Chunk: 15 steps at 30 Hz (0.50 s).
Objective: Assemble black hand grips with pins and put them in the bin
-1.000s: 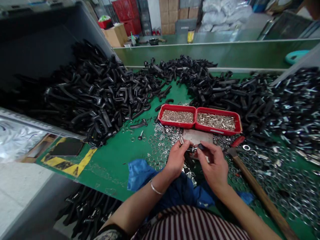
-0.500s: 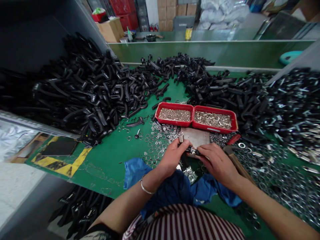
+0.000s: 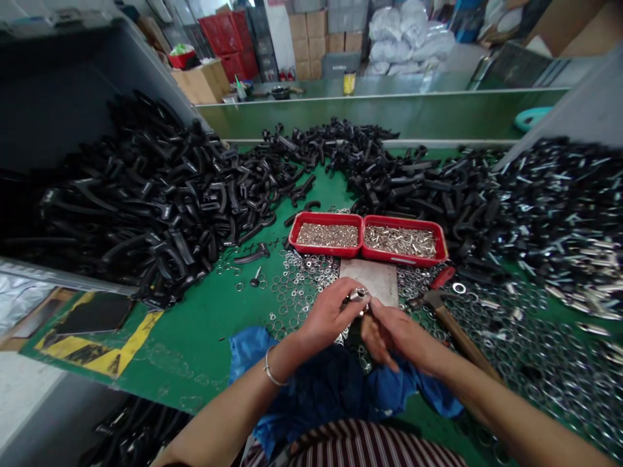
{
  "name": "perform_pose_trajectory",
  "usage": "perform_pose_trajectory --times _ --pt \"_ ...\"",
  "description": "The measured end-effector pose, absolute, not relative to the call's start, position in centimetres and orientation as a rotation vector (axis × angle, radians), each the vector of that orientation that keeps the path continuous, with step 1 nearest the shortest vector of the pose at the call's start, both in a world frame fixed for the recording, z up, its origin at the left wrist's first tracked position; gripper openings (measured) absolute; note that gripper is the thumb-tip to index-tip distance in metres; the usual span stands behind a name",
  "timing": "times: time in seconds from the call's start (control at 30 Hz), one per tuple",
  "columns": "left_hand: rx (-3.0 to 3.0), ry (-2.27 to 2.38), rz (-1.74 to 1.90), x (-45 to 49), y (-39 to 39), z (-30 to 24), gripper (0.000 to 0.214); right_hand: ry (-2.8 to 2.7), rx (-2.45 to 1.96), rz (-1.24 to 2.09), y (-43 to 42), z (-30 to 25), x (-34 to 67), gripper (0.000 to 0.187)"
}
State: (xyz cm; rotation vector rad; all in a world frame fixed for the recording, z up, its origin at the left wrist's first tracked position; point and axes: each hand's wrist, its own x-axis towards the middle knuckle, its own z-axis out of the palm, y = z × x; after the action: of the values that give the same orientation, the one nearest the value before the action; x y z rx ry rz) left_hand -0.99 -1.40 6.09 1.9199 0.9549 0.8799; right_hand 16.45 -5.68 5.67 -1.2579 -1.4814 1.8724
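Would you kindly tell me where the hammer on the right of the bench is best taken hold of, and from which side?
Probably by the wooden handle, well below the head, coming from the right hand's side. The handle lies slanted across the washers, its lower part running toward that hand, while the head points away and sits close to the metal plate.

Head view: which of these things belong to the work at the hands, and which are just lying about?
At the work: left hand, right hand, small metal fitting between them, red trays of metal pieces, loose washers.

Lying about: wooden-handled hammer, blue cloth.
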Motion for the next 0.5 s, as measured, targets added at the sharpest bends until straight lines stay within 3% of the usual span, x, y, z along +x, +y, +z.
perform_pose_trajectory --times 0.07,0.1,0.2,0.27,0.4,0.5 --pt "1.91 1.005 0.827 -1.3 -1.3 5.7 0.026 -1.534 -1.237 2.017 -5.6 5.6 16.8 0.079" --pt "1.868 1.068 0.817 -1.4 -1.3 5.4 0.029 -1.633 -1.312 1.886 -5.4 5.5 16.9 0.077" --pt "1.668 1.201 0.861 -1.2 -1.4 4.6 0.032 -1.915 -1.538 1.041 -5.0 5.4 17.2 0.056" --pt "1.644 1.176 0.925 -1.1 -1.6 4.4 0.029 -1.958 -1.53 0.827 -5.0 5.2 17.1 0.048" --pt "1.856 0.993 1.049 -0.9 -1.9 4.4 0.016 -1.785 -1.291 1.596 -5.4 4.9 16.8 0.054" --pt "1.842 1.036 1.12 -0.8 -2.1 4.4 0.015 -1.646 -1.347 1.481 -5.7 4.9 16.7 0.041"
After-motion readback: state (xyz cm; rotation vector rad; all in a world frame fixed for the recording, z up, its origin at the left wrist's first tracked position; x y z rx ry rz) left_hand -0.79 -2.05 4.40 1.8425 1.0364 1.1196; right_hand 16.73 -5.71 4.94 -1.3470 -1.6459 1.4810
